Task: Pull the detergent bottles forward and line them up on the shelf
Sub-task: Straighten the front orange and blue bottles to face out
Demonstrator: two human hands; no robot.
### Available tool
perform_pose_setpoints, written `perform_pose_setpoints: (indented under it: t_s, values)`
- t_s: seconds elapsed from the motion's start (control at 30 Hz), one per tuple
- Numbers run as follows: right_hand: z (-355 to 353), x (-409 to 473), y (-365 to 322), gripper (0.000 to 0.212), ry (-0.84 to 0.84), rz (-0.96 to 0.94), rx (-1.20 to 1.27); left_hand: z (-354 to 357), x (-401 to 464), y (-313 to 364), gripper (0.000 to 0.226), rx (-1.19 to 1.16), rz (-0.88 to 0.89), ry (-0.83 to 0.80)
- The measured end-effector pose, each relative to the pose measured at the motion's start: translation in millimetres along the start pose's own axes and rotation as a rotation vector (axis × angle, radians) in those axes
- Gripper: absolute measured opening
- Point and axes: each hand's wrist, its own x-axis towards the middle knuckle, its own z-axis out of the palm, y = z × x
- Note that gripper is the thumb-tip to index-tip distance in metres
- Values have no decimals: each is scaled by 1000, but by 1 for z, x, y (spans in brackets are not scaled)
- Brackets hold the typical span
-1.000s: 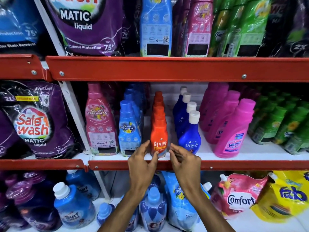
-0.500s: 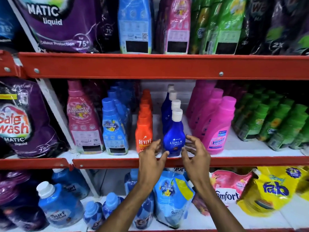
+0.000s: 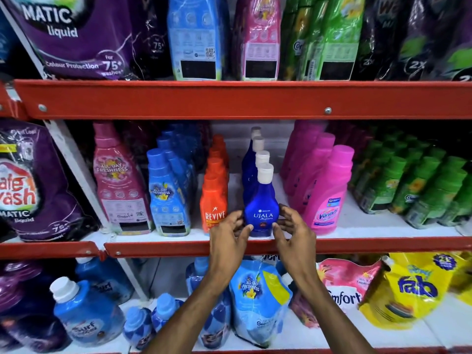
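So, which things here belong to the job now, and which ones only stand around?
In the job:
- Ujala bottle, at the shelf's front edge
- left hand and right hand, one at each side of its base
- Ujala row behind it

Only standing around:
- Revive bottle
- Vanish bottle
- Fab pouch
- Safewash pouch

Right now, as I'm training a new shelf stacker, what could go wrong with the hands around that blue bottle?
1. The blue bottle is tall and narrow at the neck, gripped low by the left hand and right hand; a quick pull could tip it.
2. It already stands near the red shelf edge; pulled further, it might drop.
3. The orange bottle stands close by the left hand, and could get knocked.
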Motion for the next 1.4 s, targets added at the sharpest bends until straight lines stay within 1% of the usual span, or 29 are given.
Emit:
perform_pose_setpoints:
  t_s: [0.27,0.33,0.37,0.47,0.53,0.6,0.67,0.73,0.83,0.93,1.0,1.1,1.17,1.4]
  values:
    - [0,1,2,44,6,9,5,0,-2,1,37,-7,6,6]
    - [-3,-1,3,46,22,16,25,-1,-4,2,39,-11,9,35]
    - [-6,-2,3,45,41,17,33,-1,-5,2,39,-22,2,80]
    - [-24,-8,7,35,161,-12,16,2,-18,0,30,-42,45,299]
    - [-42,-12,11,28,281,-32,16,11,-27,7,22,-13,129,383]
    - [-62,-10,19,27,401,5,39,27,-33,19,22,-19,165,368]
    - [-81,-2,30,29,463,59,42,48,-34,30,26,-48,147,281]
    - [-98,9,40,34,414,94,-17,71,-33,39,29,-74,95,160]
    - [-115,26,52,46,193,94,-198,100,-23,46,37,-74,15,24]
    - [-125,40,57,51,-10,98,-271,120,-10,50,43,-43,-5,-35]
    - [-128,46,58,48,-84,80,-265,126,-4,51,41,3,-9,-44]
    - [-131,50,62,36,-113,46,-289,131,3,49,39,94,-4,-23]
    - [-133,51,64,32,-117,54,-273,133,6,47,40,112,-22,-19]
    - [-137,51,64,33,-169,112,-194,131,5,53,33,91,-57,-16]
